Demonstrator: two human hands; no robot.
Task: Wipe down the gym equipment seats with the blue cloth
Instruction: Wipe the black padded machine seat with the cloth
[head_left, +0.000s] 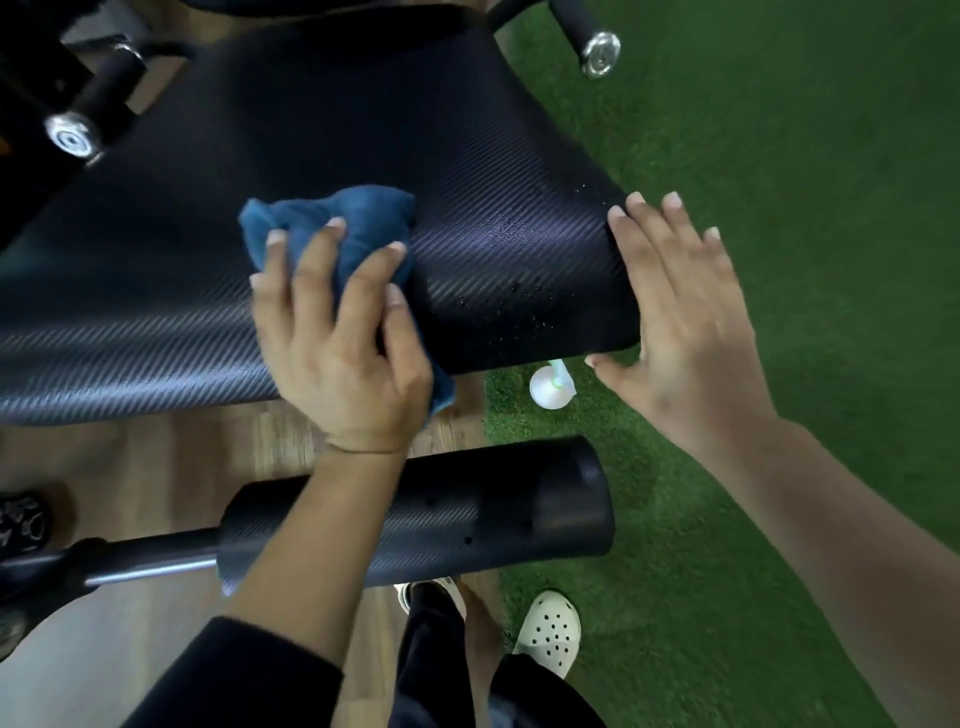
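While the left hand (337, 332) squeezes the bunched-up blue cloth (332, 223) and presses it down on the black seat (493, 171), the right hand (685, 312) lies flat with its fingers spread, holding nothing, on the seat's right edge. Tiny wet drops dot the seat between the two hands. A black roller pad (493, 514) sits lower down, under the left arm. A white bottle (550, 387) stands on the green grass floor (779, 156) just below the seat's corner.
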